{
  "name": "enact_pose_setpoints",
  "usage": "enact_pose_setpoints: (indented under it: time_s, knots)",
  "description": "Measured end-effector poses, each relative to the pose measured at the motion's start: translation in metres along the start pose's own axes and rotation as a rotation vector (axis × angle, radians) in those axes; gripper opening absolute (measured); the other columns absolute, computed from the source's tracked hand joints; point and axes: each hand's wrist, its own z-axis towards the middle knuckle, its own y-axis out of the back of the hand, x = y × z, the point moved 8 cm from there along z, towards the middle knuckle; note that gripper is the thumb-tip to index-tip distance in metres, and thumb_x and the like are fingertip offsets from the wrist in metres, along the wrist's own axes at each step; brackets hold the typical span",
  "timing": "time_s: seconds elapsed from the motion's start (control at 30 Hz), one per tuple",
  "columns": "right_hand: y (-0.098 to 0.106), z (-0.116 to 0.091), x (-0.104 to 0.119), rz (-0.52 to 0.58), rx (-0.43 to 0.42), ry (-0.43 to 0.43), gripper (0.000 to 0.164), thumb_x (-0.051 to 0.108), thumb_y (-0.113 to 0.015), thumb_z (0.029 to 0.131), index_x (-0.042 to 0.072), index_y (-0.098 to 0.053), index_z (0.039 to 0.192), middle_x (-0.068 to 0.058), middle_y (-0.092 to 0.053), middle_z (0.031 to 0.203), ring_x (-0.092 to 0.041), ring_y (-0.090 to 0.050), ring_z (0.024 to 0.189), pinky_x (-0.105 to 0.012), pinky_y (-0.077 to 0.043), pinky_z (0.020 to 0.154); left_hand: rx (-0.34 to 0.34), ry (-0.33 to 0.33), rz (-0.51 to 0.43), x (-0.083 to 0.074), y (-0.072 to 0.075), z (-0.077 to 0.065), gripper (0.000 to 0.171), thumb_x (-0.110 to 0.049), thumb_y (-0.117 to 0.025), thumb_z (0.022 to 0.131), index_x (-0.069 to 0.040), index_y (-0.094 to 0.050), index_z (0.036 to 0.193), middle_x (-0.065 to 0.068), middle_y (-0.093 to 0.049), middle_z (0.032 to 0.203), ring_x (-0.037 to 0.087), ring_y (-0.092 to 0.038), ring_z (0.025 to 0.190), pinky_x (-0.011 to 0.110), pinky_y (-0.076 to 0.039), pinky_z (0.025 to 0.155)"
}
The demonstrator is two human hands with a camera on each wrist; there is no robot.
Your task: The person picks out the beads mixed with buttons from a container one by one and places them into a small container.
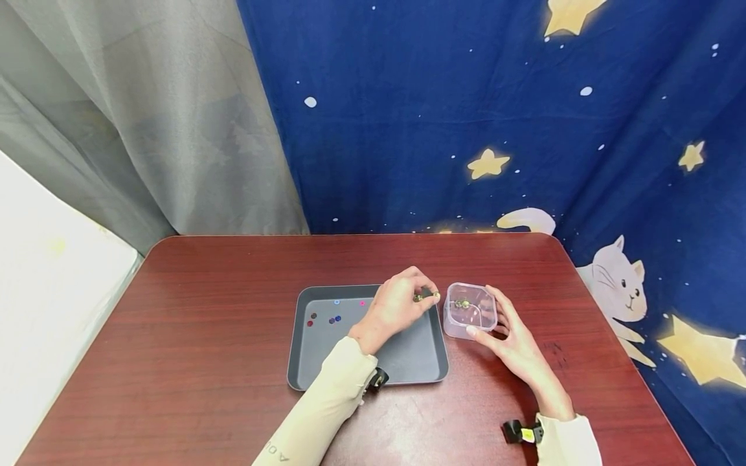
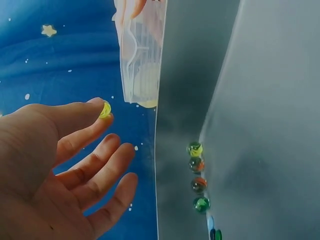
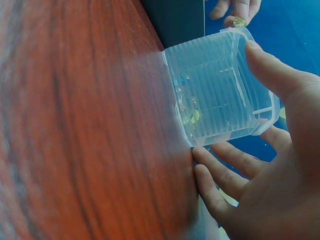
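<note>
My left hand (image 1: 397, 304) is above the right end of a grey tray (image 1: 410, 359), pinching a yellow-green glass marble (image 2: 105, 109) between thumb and forefinger. Its other fingers are loosely bent and spread. Just right of the tray stands a clear plastic box (image 3: 215, 90), its open top facing up. My right hand (image 1: 515, 343) grips this box from the right, thumb at the near rim and fingers along the far side. Some marbles (image 1: 462, 303) lie at the bottom of the box. The pinched marble is near the box's left rim.
Along the tray's edge, green and orange-streaked marbles (image 2: 198, 185) sit in a row. Blue marbles (image 1: 335, 320), a red one (image 1: 310, 323) and a pink one (image 1: 362, 303) lie farther left in the tray. Beneath is a reddish-brown table (image 1: 215, 336), with a starry blue curtain (image 1: 396, 129) behind.
</note>
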Motion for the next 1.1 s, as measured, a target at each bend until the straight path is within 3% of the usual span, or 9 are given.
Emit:
enact_pose_setpoints:
  time_s: [0.53, 1.1]
  knots:
    - [0.0, 0.0, 0.001, 0.001, 0.004, -0.002, 0.091, 0.028, -0.079, 0.094, 0.023, -0.023, 0.165, -0.018, -0.05, 0.152, -0.035, -0.061, 0.127, -0.011, -0.048, 0.094, 0.029, -0.041, 0.004, -0.015, -0.012, 0.0, 0.011, -0.031, -0.079, 0.094, -0.025, -0.079, 0.103, -0.008, -0.069, 0.104, 0.011, -0.072, 0.095, 0.023, -0.052, 0.077]
    - [0.0, -0.001, 0.001, 0.001, 0.007, -0.004, 0.09, 0.028, -0.079, 0.094, 0.024, -0.024, 0.165, -0.016, -0.05, 0.153, -0.033, -0.061, 0.127, -0.013, -0.048, 0.095, 0.073, -0.07, 0.061, -0.022, -0.021, 0.002, 0.007, -0.03, -0.078, 0.094, -0.029, -0.079, 0.102, -0.01, -0.065, 0.092, 0.0, -0.062, 0.08, 0.017, -0.047, 0.071]
